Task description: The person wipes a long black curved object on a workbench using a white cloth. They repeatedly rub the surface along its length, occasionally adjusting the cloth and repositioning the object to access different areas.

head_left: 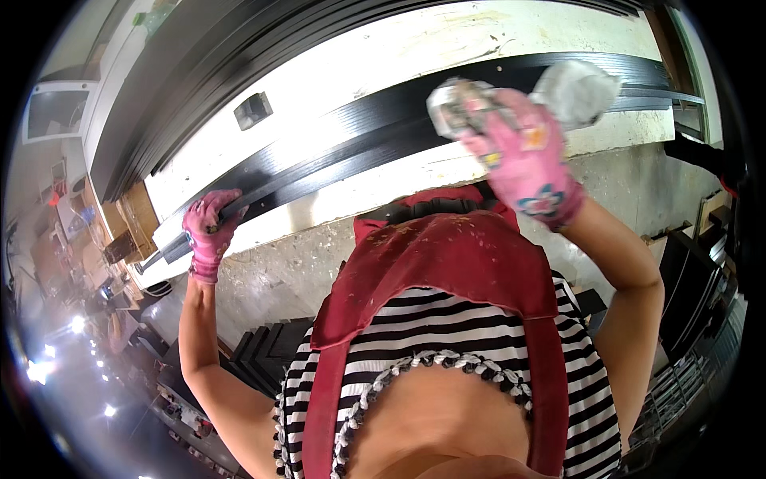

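Black and glossy, a long strip point(343, 132) lies along the bench point(383, 60), toward its near edge; how much is finished cannot be told. The left hand's point(211, 227) fingers close round it near the bench's left end; the right hand's point(531, 152) bunch a pale rag point(451, 110). Another pale cloth point(576, 92) hides part of the strip. Untouched dark lengths point(183, 96) line the far edge, a small block point(253, 111) between.

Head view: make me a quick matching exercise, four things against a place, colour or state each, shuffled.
1. Left hand
2. Right hand
3. Apron
4. Black block

A. Lying on the white bench
B. Dark red
C. Gripping a black strip
D. Holding a pale cloth

Pairs: 1-C, 2-D, 3-B, 4-A
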Motion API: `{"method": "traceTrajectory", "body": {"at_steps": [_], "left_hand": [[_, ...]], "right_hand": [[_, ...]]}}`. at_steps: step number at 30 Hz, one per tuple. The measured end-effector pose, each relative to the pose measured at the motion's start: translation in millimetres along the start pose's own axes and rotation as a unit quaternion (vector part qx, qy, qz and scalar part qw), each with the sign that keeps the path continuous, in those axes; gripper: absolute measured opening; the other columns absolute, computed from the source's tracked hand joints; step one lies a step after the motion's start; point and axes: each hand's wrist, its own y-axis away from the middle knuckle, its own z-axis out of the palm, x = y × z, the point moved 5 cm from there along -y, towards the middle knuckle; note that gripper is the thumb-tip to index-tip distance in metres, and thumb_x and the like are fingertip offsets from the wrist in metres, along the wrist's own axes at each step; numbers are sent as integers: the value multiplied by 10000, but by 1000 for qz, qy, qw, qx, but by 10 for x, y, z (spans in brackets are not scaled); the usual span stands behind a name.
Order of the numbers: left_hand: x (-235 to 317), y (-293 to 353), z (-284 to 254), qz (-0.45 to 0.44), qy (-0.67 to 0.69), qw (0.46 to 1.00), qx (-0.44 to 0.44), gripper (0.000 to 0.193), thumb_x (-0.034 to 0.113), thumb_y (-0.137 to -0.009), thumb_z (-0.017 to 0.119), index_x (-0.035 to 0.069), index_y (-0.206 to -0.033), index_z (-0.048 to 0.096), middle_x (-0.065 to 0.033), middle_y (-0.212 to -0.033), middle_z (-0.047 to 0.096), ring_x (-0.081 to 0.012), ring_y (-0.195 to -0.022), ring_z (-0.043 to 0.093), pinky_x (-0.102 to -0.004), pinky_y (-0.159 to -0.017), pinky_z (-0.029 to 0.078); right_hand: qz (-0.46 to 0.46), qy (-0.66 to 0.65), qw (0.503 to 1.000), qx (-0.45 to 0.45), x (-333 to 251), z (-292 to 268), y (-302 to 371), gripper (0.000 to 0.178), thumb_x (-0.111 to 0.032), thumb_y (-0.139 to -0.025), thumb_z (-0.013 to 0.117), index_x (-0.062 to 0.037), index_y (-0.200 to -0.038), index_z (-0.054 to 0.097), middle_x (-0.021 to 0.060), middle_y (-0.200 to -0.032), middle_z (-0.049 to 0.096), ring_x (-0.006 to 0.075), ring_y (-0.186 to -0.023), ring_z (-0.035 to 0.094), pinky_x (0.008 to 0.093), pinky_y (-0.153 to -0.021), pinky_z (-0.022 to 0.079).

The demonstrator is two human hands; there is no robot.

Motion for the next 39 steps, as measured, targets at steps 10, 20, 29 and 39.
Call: {"method": "traceTrajectory", "body": {"at_steps": [10, 20, 29, 39], "left_hand": [[-432, 230, 170, 24, 7, 1000, 14, 351, 200, -656, 854, 133, -951, 675, -63, -909, 701, -276, -796, 670, -367, -707, 526], [-369, 252, 134, -22, 15, 999, -18, 380, 135, -637, 840, 123, -979, 677, -65, -931, 698, -277, -825, 666, -382, -734, 517], [-412, 211, 142, -2, -12, 1000, 12, 444, 113, -544, 862, 135, -951, 685, -40, -913, 693, -250, -781, 642, -381, -726, 495], [-387, 244, 113, -29, -19, 999, 12, 432, 83, -536, 859, 121, -927, 679, -38, -911, 700, -239, -788, 648, -363, -731, 496]], "right_hand": [[-273, -95, 940, 180, -1803, 883, -757, 160, -189, -767, 583, -31, -795, 581, 66, -795, 553, 211, -814, 553, 346, -722, 434], [-101, 123, 978, 132, 567, -253, 249, 424, -283, -917, 553, -171, -1326, 554, 86, -1301, 529, 219, -1009, 535, 411, -793, 516], [308, 130, 914, 230, 3152, -1029, 1235, 328, -321, -926, 596, -138, -1191, 657, 166, -1192, 606, 323, -1076, 590, 401, -943, 472], [219, 471, 839, 162, 4536, -1571, 1594, 299, -166, -922, 494, -112, -1202, 584, 168, -1032, 656, 347, -898, 654, 440, -793, 541]]}}
